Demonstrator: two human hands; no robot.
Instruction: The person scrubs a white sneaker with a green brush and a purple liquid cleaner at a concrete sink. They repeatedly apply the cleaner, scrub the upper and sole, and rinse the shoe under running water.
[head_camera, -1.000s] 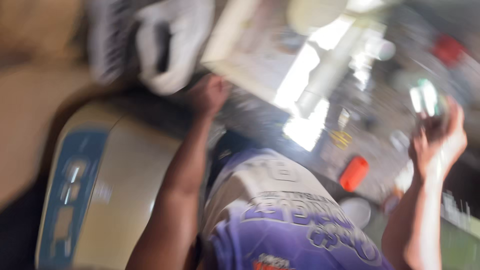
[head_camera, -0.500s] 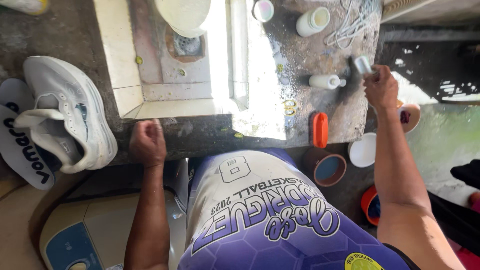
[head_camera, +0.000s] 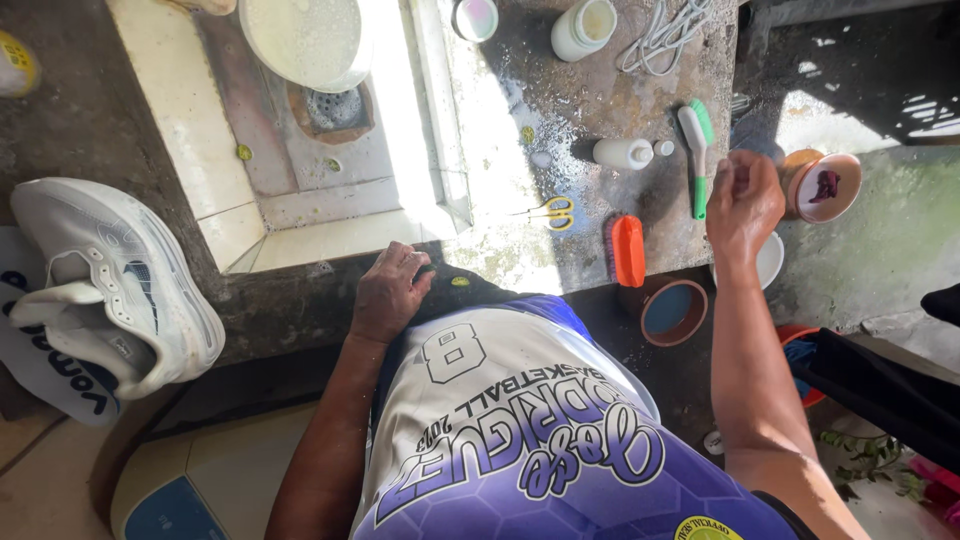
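Counter (head_camera: 590, 90): wet stone, sink at left. Left hand (head_camera: 388, 292): fingers curled on the counter's front edge, holding nothing. Right hand (head_camera: 742, 200): fingers loosely closed, contents unclear. Green-and-white brush (head_camera: 697, 150): flat on counter, just beside right fingertips.

A rough, wet concrete counter (head_camera: 600, 110) is seen from above, with a tiled sink basin (head_camera: 330, 190) sunk into it — a drain (head_camera: 335, 105) is set in its floor. Hard sunlight is thrown across the basin's edge. Pale floor tiles (head_camera: 60, 480) are glimpsed lower left — mossy concrete ground (head_camera: 880, 260) to the right.
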